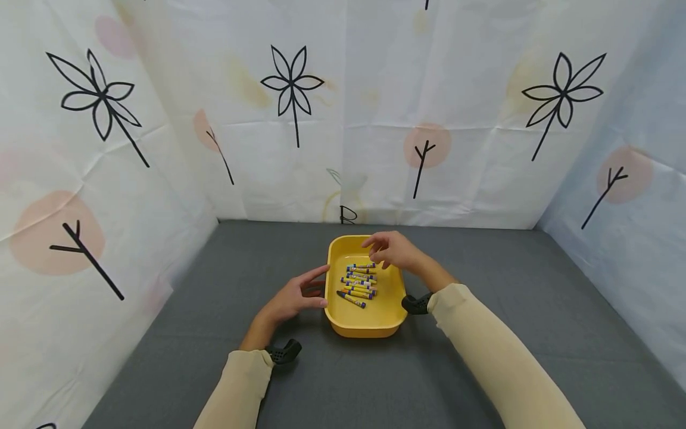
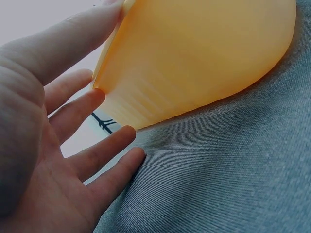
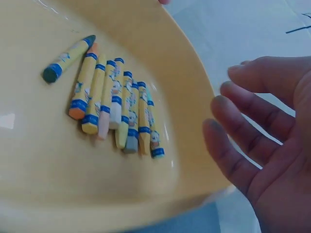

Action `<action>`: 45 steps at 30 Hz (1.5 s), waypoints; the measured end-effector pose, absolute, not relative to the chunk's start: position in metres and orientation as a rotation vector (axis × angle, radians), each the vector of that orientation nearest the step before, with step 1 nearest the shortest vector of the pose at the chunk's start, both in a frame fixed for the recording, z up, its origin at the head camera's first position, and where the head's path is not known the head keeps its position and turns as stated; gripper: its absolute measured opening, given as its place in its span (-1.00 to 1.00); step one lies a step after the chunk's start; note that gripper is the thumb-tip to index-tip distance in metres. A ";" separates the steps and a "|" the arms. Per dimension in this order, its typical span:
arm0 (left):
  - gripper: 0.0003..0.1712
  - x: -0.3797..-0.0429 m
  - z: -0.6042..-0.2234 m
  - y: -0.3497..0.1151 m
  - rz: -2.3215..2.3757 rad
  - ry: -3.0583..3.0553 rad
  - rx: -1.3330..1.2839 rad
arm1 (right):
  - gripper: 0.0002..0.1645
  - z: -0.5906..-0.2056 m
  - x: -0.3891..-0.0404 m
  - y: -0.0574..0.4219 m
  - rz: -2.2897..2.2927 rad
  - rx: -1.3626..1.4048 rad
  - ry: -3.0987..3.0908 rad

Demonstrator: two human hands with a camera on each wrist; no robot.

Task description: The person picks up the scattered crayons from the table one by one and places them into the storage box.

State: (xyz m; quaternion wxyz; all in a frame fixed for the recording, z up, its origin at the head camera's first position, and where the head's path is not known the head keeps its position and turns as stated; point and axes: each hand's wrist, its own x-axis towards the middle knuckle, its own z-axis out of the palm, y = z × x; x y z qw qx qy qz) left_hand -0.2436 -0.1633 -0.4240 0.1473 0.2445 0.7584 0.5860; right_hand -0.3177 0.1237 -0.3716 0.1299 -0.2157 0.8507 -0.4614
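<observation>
A yellow plastic tray (image 1: 383,313) holds several crayons (image 1: 358,285) in yellow wrappers with blue bands. Most lie side by side in a row; the dark green crayon (image 3: 69,59) sits slantwise at the near end, beside an orange crayon (image 3: 83,85). At the tray's left side, my left hand (image 1: 292,298) has its fingers spread, thumb and fingertips touching the rim and outer wall. My right hand (image 1: 395,250) hovers over the tray's far right part, beyond the crayons. Its fingers are loosely bent, and nothing is between them in the right wrist view.
The tray stands on a grey cloth-covered table (image 1: 214,322). White fabric walls (image 1: 370,77) printed with flowers and small trees rise behind it and at both sides. A black wrist camera (image 1: 284,351) is strapped on the left wrist, another (image 1: 416,304) on the right.
</observation>
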 end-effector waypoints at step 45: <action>-0.12 -0.244 -0.425 -0.163 1.690 2.182 0.723 | -0.55 -0.435 -0.293 0.234 -1.217 -0.140 2.811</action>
